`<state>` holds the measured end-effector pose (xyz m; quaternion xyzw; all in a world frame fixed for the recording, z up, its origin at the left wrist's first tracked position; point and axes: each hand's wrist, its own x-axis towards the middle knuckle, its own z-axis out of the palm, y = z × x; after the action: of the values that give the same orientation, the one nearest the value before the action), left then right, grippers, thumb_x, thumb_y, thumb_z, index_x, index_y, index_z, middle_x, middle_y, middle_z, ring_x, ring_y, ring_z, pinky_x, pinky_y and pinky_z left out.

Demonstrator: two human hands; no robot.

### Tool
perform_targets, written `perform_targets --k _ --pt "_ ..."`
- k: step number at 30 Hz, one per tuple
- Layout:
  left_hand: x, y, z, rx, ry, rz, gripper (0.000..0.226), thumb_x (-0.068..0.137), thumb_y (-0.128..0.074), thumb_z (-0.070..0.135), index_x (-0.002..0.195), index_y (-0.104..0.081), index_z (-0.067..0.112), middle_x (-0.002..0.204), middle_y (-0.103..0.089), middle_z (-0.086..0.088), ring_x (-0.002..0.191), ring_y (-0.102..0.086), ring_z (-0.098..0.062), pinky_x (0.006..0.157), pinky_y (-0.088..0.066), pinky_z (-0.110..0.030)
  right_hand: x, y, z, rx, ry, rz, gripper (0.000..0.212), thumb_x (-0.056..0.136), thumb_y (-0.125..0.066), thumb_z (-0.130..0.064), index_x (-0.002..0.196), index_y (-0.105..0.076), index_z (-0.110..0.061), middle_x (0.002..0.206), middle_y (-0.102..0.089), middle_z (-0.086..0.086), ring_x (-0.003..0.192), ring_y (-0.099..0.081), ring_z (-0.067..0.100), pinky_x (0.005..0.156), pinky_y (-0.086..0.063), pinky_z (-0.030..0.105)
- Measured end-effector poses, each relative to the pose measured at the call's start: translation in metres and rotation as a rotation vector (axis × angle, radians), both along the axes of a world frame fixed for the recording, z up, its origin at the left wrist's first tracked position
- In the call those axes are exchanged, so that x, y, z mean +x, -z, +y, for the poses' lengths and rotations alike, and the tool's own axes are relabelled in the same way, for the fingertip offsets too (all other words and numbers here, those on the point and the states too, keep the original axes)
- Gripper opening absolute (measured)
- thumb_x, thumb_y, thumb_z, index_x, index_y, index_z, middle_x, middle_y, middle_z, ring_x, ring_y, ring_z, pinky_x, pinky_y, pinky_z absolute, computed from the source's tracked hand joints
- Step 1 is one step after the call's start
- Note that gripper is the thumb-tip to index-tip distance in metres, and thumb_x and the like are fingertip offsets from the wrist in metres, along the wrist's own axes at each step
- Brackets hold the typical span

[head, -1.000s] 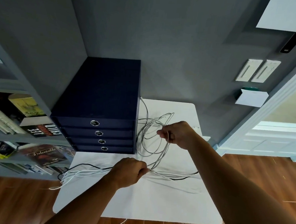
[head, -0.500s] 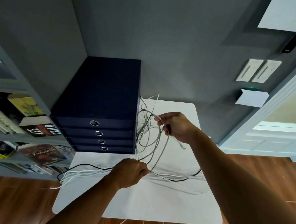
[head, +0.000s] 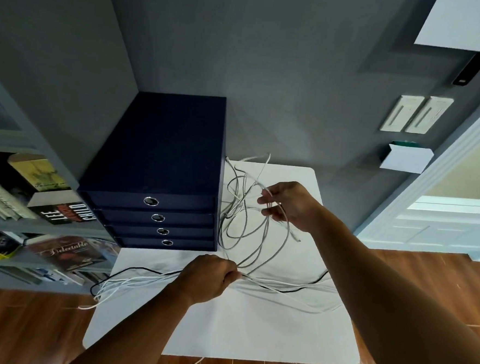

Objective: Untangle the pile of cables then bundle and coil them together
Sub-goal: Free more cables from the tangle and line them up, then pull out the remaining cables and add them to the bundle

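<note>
Our left hand [head: 206, 279] stays where it was a second ago, at the near middle of the white worktop [head: 251, 333]. Its fingers [head: 231, 275] are curled tight round the straightened run of cables [head: 141, 281], which fans out to the left and spills over the worktop's left edge. To the right of that grip, more white strands and one black cable [head: 305, 288] lie flat towards the right edge.

The change is on the other side. Our right hand [head: 291, 205] has moved a little farther away and to the right, and its fingers [head: 268, 212] pinch a strand of the grey loops [head: 241, 233]. These loops were drawn close together a second ago. Now they hang wider and looser beside the dark drawer unit [head: 161, 159]. One strand arcs up past the far edge of the worktop, and a plug end [head: 296, 238] dangles free just below the right hand.

We read this as the tangle beginning to give. A free end is out, so this cable can probably be threaded back through the loops and laid alongside those in the left hand. Several crossings remain among the loops, so untangling is only partly done and coiling has not started. We cannot tell how many cables make up the snarl.
</note>
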<state>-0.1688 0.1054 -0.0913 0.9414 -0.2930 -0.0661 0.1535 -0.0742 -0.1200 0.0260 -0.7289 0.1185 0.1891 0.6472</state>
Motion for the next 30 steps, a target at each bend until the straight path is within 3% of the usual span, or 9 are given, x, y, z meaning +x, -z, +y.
perform_targets --k 3,6,9,14,19,21,24,26,30 --pt "-0.002 0.001 -0.001 0.011 0.002 0.001 0.043 0.103 -0.036 0.054 0.091 -0.062 0.022 0.085 -0.069 0.000 0.078 -0.061 -0.018 0.065 -0.038 -0.026 0.004 -0.004 0.003 0.095 0.151 -0.036 0.023 0.094 -0.039 0.002 0.088 -0.062 -0.002 0.095 -0.072 0.013 0.075 -0.068 0.028 0.063 -0.047 0.029" --pt "-0.003 0.000 0.000 0.005 -0.014 0.019 0.039 0.104 -0.037 0.052 0.081 -0.053 0.025 0.081 -0.067 -0.001 0.073 -0.058 -0.018 0.063 -0.037 -0.028 0.011 -0.010 0.001 0.116 0.247 -0.035 0.016 0.090 -0.048 -0.008 0.078 -0.059 -0.005 0.073 -0.069 0.010 0.054 -0.045 0.018 0.049 -0.029 0.024" --pt "-0.002 -0.002 -0.001 -0.010 -0.027 0.035 0.039 0.104 -0.037 0.052 0.076 -0.048 0.026 0.076 -0.064 0.000 0.067 -0.051 -0.014 0.061 -0.035 -0.028 0.009 -0.009 -0.003 0.006 0.148 -0.113 0.029 0.095 -0.059 -0.026 0.071 -0.052 -0.012 0.062 -0.046 0.005 0.048 -0.030 0.014 0.044 -0.019 0.023" --pt "-0.002 -0.005 -0.001 -0.010 -0.017 0.023 0.037 0.104 -0.039 0.049 0.081 -0.055 0.026 0.083 -0.068 -0.002 0.077 -0.060 -0.021 0.065 -0.033 -0.028 0.003 -0.004 -0.005 0.008 0.006 -0.100 0.023 0.101 -0.052 -0.013 0.092 -0.066 0.002 0.055 -0.025 0.001 0.048 -0.020 0.015 0.041 -0.018 0.020" --pt "-0.002 -0.006 -0.002 -0.030 -0.028 0.049 0.036 0.104 -0.040 0.048 0.083 -0.057 0.024 0.084 -0.069 -0.004 0.078 -0.061 -0.023 0.065 -0.036 -0.030 0.004 -0.012 -0.003 0.108 0.010 -0.221 0.022 0.101 -0.045 -0.007 0.103 -0.067 -0.005 0.058 -0.043 0.005 0.048 -0.031 0.014 0.047 -0.022 0.022" --pt "-0.002 -0.005 -0.002 -0.027 -0.028 0.044 0.037 0.104 -0.040 0.048 0.086 -0.061 0.022 0.084 -0.069 -0.004 0.079 -0.061 -0.023 0.065 -0.036 -0.029 0.005 -0.013 -0.002 0.011 -0.042 -0.168 0.025 0.097 -0.043 0.000 0.096 -0.066 -0.009 0.068 -0.054 0.008 0.049 -0.039 0.015 0.047 -0.025 0.022" --pt "-0.002 -0.004 -0.001 -0.030 -0.031 0.040 0.037 0.104 -0.041 0.047 0.085 -0.061 0.022 0.083 -0.069 -0.003 0.077 -0.061 -0.021 0.064 -0.035 -0.027 0.004 -0.018 0.001 -0.247 -0.075 -0.043 0.025 0.089 -0.043 0.002 0.083 -0.066 -0.007 0.062 -0.047 0.001 0.046 -0.029 0.015 0.046 -0.020 0.018" --pt "-0.002 -0.004 0.000 -0.039 -0.032 0.041 0.038 0.103 -0.041 0.049 0.083 -0.060 0.023 0.081 -0.068 -0.001 0.075 -0.060 -0.020 0.064 -0.036 -0.028 0.001 -0.023 0.003 -0.340 -0.071 -0.106 0.018 0.089 -0.053 -0.001 0.081 -0.068 -0.006 0.046 -0.045 -0.010 0.044 -0.027 0.014 0.042 -0.018 0.019" --pt "0.003 -0.003 0.000 -0.050 -0.031 0.038 0.043 0.102 -0.038 0.053 0.079 -0.057 0.023 0.076 -0.066 0.001 0.072 -0.059 -0.019 0.063 -0.043 -0.032 -0.001 -0.027 0.006 -0.235 0.003 -0.315 0.018 0.092 -0.055 -0.004 0.081 -0.069 -0.005 0.048 -0.049 -0.013 0.040 -0.040 0.003 0.042 -0.029 0.012"
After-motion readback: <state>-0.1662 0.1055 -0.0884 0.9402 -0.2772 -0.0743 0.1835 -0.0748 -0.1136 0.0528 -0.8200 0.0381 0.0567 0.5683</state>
